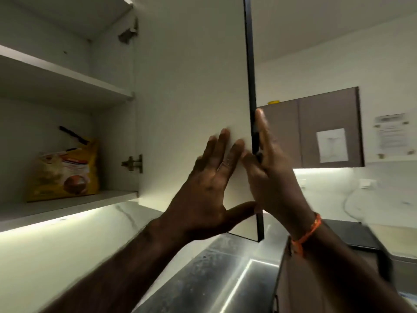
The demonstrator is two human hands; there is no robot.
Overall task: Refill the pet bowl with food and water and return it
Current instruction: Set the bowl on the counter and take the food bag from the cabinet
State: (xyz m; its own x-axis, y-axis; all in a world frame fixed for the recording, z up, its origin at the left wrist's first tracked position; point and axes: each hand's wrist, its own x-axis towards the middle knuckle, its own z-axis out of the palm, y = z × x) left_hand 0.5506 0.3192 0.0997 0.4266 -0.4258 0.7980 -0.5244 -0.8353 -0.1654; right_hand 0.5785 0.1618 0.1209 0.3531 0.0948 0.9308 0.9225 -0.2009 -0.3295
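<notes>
White laminate met both hands: the left hand [203,190] lay flat on the inner face of the open cabinet door [191,91], fingers straight and spread, thumb stretched toward the door's lower edge. The right hand [270,177] stood against the door's dark outer edge, fingers straight and pointing up, the thumb on the inner side close to the left hand's fingers; neither hand curled round anything. An orange band [309,233] circled the right wrist.

Left of the door the cabinet stood open. On its lower shelf [67,206] a yellow food bag [65,172] stood upright near the right wall, its top rolled and held by a dark clip [72,134]; the print on it was too blurred to read. The pet bowl was not in view. Two hinges [133,163] showed on the cabinet's right wall.

Beyond the door hung a brown wall cabinet [316,132] with a white sheet [331,145] stuck to it and something yellow [273,102] on top. A notice [392,132] on the far wall was unreadable. Below, a steel bench [203,279] gleamed under strip light.
</notes>
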